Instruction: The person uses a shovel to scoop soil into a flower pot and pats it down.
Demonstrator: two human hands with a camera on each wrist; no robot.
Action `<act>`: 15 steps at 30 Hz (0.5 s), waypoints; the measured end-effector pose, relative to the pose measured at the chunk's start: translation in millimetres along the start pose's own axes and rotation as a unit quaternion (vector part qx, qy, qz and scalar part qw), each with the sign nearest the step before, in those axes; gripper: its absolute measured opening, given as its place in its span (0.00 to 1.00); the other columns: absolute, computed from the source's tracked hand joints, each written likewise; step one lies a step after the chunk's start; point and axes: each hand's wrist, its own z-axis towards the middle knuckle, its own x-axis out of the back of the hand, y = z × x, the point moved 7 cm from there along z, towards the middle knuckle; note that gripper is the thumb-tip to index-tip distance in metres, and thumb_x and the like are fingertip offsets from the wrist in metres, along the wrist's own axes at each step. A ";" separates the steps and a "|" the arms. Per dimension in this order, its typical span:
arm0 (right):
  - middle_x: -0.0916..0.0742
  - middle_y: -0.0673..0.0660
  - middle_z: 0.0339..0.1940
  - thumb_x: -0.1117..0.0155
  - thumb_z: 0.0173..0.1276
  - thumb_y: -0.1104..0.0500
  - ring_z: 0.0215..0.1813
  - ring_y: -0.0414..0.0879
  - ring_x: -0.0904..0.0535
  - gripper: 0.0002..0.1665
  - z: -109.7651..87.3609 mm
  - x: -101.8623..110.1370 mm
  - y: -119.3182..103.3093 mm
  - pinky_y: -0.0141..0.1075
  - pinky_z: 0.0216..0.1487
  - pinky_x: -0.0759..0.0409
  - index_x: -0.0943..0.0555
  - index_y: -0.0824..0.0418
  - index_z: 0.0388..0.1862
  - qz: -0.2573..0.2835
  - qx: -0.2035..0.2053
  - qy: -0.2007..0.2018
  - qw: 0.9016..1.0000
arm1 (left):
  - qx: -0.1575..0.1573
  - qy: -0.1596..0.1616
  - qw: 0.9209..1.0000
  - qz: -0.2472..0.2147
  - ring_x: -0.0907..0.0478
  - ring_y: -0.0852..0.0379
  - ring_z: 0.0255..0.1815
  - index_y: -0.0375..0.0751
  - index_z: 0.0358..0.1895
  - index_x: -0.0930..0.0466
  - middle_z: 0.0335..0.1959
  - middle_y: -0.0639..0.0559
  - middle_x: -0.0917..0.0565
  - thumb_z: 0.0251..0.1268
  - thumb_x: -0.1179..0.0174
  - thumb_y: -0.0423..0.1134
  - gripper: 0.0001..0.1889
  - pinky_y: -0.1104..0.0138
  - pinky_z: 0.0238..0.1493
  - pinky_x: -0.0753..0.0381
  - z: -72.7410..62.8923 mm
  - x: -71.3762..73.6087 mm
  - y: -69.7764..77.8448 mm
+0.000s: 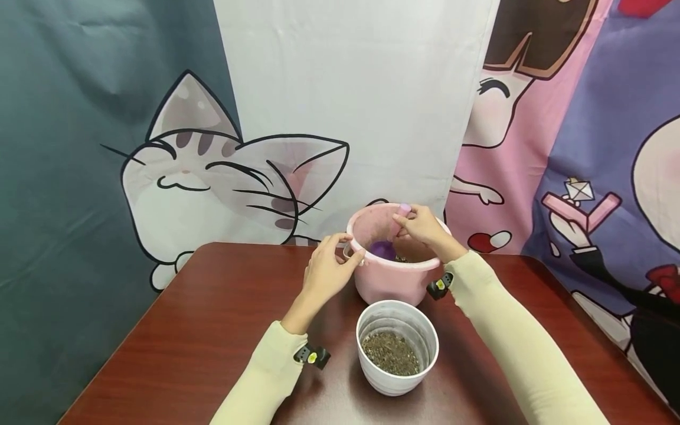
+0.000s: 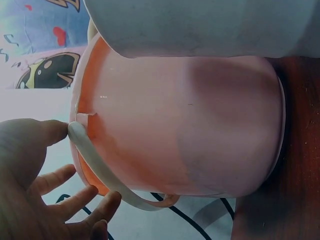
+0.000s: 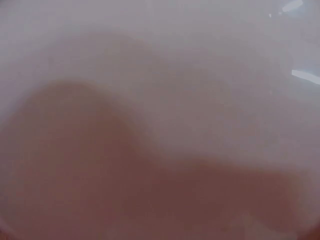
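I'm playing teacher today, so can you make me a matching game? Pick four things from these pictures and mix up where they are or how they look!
Things
1. Pink round plastic bucket
2. White round plastic pot
3. Purple plastic scoop
4. Reddish-brown flat wood-look tabletop

Places and states
A. Held in the right hand
B. Flat underneath, with things standing on it
C. Has the left hand at its rim
D. Has brown soil inside, with no hand on it

Right pairs: 1-C, 2-D, 3-A, 4-B

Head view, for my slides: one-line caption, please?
Right hand holds purple scoop in pink bucket, left hand at its rim, white flowerpot of soil nearer.
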 end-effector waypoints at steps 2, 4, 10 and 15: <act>0.20 0.80 0.49 0.44 0.76 0.62 0.36 0.57 0.13 0.25 0.3 0.2 -0.7 0.46 0.43 0.16 0.32 0.81 0.62 0.001 -0.004 -0.003 1.000 | -0.001 -0.002 1.000 -0.002 0.17 0.56 0.38 0.56 0.58 0.21 0.52 0.54 0.19 0.62 0.36 0.58 0.23 0.57 0.35 0.23 0.8 -0.1 0.3; 0.19 0.80 0.48 0.45 0.76 0.62 0.36 0.56 0.12 0.24 0.0 0.4 -1.6 0.46 0.42 0.15 0.31 0.80 0.60 -0.012 -0.005 -0.007 1.000 | 0.001 -0.005 1.000 -0.004 0.17 0.56 0.39 0.57 0.58 0.21 0.52 0.54 0.19 0.62 0.37 0.59 0.23 0.58 0.35 0.23 1.0 0.1 0.7; 0.14 0.73 0.37 0.45 0.77 0.60 0.35 0.53 0.14 0.18 -2.2 -2.1 -7.4 0.42 0.41 0.15 0.26 0.77 0.49 -0.105 0.023 -0.024 0.994 | -0.006 0.005 1.000 0.004 0.16 0.55 0.38 0.55 0.56 0.18 0.49 0.52 0.17 0.62 0.35 0.57 0.22 0.57 0.35 0.22 0.7 3.7 3.1; 0.14 0.70 0.32 0.48 0.78 0.60 0.38 0.59 0.15 0.16 -3.2 -4.8 -6.2 0.48 0.46 0.17 0.25 0.77 0.45 -0.124 0.027 -0.045 0.991 | -0.019 0.016 0.999 0.023 0.17 0.56 0.36 0.52 0.55 0.17 0.47 0.52 0.17 0.63 0.36 0.58 0.22 0.58 0.34 0.22 -0.3 3.9 4.3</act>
